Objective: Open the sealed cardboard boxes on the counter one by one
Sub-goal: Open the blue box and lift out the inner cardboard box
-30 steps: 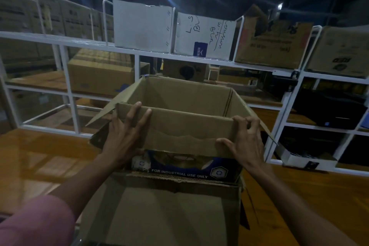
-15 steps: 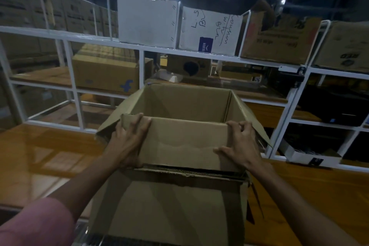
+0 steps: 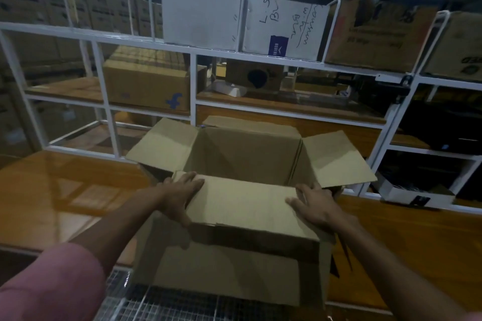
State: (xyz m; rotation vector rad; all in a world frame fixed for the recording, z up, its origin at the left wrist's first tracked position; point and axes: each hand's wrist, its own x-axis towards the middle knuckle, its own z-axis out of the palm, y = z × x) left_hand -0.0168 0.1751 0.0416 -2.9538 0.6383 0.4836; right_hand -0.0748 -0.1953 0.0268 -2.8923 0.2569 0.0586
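Observation:
An open brown cardboard box (image 3: pixel 247 154) stands on the wooden counter (image 3: pixel 65 190) right in front of me. Its left flap (image 3: pixel 161 148) and right flap (image 3: pixel 336 161) are splayed outward, and the far flap stands behind. The near flap (image 3: pixel 240 203) is folded toward me, almost flat. My left hand (image 3: pixel 180 193) holds its left end with the fingers on top and the thumb under the edge. My right hand (image 3: pixel 313 203) holds its right end the same way. A second cardboard panel (image 3: pixel 229 273) hangs down below the flap. The box's contents are hidden.
A white metal rack (image 3: pixel 193 91) stands just behind the box, carrying cardboard boxes (image 3: pixel 148 86) and two white boards (image 3: pixel 200 10). A small white box (image 3: pixel 407 193) sits at the rack's foot on the right. Wire mesh (image 3: pixel 156 305) lies at the counter's near edge.
The near flap has come down from upright to nearly flat toward me under both hands. The side flaps have spread wider. The blue printed item seen inside earlier is now covered.

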